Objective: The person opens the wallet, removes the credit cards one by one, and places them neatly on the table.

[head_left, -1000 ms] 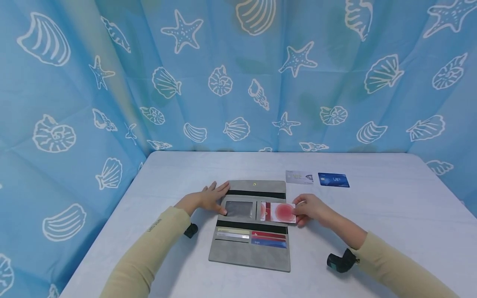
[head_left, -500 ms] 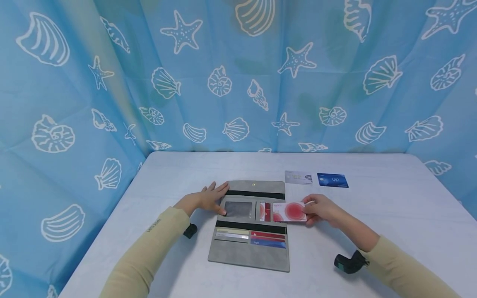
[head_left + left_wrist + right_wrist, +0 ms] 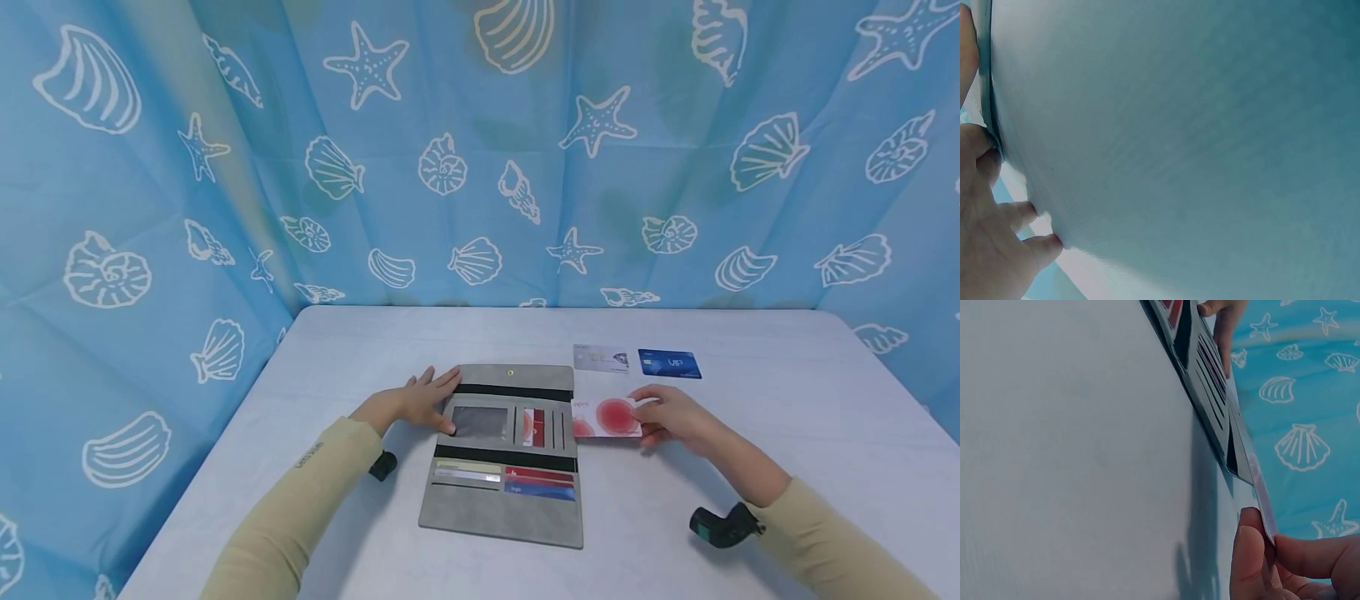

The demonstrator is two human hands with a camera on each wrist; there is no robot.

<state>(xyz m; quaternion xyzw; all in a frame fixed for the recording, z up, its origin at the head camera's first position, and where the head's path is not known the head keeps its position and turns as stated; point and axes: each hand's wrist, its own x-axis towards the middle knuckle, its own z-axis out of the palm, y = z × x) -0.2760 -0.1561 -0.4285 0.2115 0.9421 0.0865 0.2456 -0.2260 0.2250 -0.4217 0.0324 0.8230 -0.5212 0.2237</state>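
Observation:
A grey wallet (image 3: 510,525) lies unfolded on the table, cards tucked in several of its slots. My left hand (image 3: 411,404) rests on its left edge with the fingers spread and straight. Between thumb and fingers my right hand (image 3: 675,417) pinches a white card with red circles (image 3: 607,417) by its right end, just off the wallet's right edge. In the right wrist view the card (image 3: 1262,494) shows nearly edge-on, with the right hand (image 3: 1291,565) gripping it. A red-and-white card (image 3: 533,427) stays in the middle slots, and lower pockets hold a red card (image 3: 528,473) and a blue card (image 3: 540,489).
Behind the right hand, a silver card (image 3: 601,358) and a blue VIP card (image 3: 670,363) lie flat on the white table (image 3: 360,333). A blue curtain (image 3: 465,167) with shell prints hangs along the table's back and left sides.
The white card with red circles has come out of the wallet's middle slots, moving right in my right hand. Bare slots now show there. My left hand has stayed put.

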